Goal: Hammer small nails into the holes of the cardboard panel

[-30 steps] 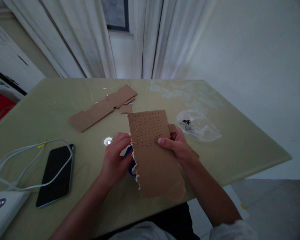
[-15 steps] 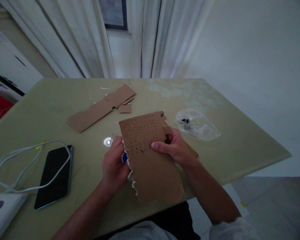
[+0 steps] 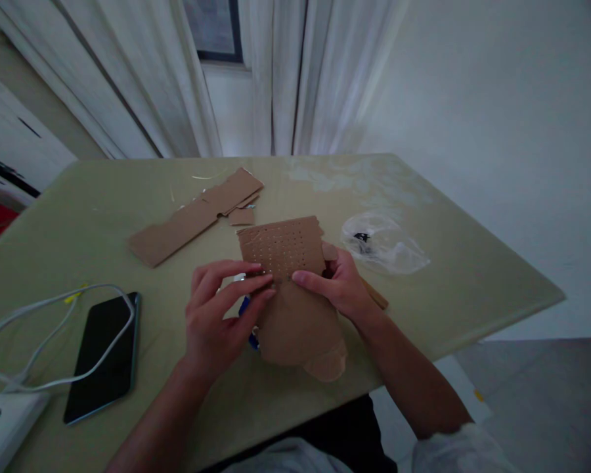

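A piece of brown cardboard (image 3: 298,325) with rows of small punched holes and a ragged left edge is held tilted above the table's near side. My right hand (image 3: 342,282) grips its right edge, thumb on the front face, the other fingers mostly behind. My left hand (image 3: 221,302) has its thumb and fingertips drawn together on the front face, just below the holes. Whatever small thing they pinch is too small to make out. A blue object (image 3: 245,305) shows partly behind the cardboard's left edge, largely hidden.
Cardboard strips (image 3: 192,220) lie farther back on the table (image 3: 453,243). At right rests a clear plastic bag (image 3: 389,246) with something black inside. A phone (image 3: 103,355) lies at left under a white cable (image 3: 93,374), beside a white device (image 3: 10,427).
My left hand has moved from behind the cardboard's left edge onto its front face, fingertips together below the holes. The cardboard's lower end appears tilted farther away. My right hand keeps its grip.
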A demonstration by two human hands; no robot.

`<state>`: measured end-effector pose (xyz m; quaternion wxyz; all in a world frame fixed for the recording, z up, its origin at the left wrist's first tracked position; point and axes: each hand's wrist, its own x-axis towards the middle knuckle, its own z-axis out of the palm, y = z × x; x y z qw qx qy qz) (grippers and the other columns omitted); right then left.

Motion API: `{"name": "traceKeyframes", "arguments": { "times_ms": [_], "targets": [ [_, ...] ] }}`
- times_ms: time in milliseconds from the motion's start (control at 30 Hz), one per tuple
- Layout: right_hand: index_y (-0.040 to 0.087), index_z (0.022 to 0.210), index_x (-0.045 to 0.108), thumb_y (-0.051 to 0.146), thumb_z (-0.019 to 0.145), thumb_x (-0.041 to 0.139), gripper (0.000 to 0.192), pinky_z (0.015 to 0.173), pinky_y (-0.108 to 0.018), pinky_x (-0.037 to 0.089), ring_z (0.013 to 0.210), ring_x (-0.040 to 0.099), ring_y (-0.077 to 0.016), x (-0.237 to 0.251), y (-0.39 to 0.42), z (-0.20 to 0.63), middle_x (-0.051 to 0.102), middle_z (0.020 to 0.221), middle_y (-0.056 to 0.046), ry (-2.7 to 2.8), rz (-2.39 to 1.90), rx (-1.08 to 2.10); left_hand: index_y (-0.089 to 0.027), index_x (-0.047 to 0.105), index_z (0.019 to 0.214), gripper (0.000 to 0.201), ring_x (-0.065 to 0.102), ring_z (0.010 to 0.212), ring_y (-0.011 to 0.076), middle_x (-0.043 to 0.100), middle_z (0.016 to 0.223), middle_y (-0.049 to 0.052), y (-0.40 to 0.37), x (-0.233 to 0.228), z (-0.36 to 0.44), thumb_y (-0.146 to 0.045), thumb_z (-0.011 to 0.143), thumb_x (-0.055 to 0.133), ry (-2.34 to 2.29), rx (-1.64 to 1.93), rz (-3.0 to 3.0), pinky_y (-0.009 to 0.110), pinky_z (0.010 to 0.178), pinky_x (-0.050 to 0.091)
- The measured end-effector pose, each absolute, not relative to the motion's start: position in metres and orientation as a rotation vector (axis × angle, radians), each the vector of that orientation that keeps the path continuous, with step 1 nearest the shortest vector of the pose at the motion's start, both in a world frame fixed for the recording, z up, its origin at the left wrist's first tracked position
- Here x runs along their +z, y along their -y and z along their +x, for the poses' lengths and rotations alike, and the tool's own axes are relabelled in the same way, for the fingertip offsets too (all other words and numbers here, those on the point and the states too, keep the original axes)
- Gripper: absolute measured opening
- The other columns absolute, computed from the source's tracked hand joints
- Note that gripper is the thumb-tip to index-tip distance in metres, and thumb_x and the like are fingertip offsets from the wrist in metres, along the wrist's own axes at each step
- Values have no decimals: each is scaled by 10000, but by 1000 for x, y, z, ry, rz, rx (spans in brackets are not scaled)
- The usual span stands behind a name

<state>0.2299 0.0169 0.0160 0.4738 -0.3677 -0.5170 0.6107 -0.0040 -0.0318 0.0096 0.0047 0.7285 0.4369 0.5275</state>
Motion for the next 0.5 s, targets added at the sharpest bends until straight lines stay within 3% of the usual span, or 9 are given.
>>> {"name": "traceKeyframes", "arguments": {
  "times_ms": [233, 500],
  "targets": [
    [238, 1108, 840, 384, 752, 1041, 434, 767, -340, 680, 888, 816, -223, 12, -20, 230, 884, 1051, -47, 1313, -906, 1514, -287, 800, 1086, 173, 722, 1309, 288, 832, 1303, 58, 27, 5, -4, -132, 1010, 812, -1360, 1580, 2429, 607, 1265, 481],
    [247, 1078, 844, 414, 753, 1036, 413, 780, -366, 686, 874, 808, -223, 14, -20, 229, 883, 1055, -40, 1326, -939, 1521, -266, 762, 1097, 148, 791, 1261, 255, 865, 1173, 42, 28, 5, -3, -127, 1048, 745, -1257, 1550, 2420, 617, 1307, 490]
  ]
}}
